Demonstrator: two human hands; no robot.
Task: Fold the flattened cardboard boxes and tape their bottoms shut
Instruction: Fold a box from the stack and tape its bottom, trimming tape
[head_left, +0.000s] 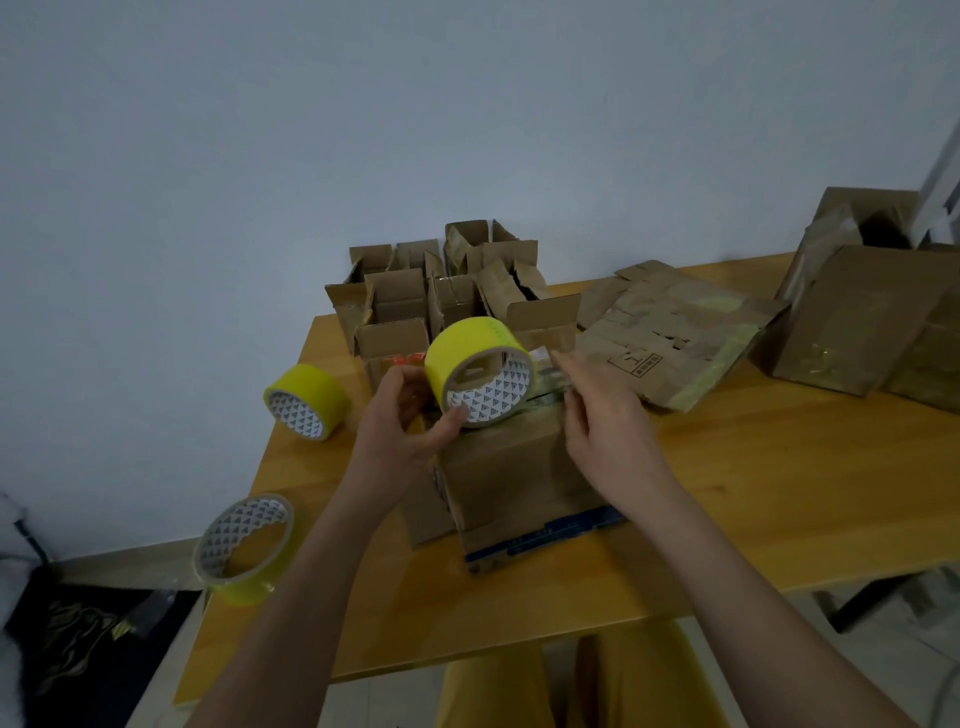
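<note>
At the desk's (727, 467) near edge, the left hand (402, 415) grips a yellow tape roll (478, 371) atop an upturned cardboard box (511, 473), the right hand (605, 415) pinching its stretched-out strip (548, 387).

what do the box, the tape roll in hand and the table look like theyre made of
Box: brown cardboard, matte, creased and scuffed. Tape roll in the left hand: glossy yellow, probably plastic film, on what looks like a printed card core. Table: orange-toned wood or wood laminate, faint grain, slight sheen.
</note>
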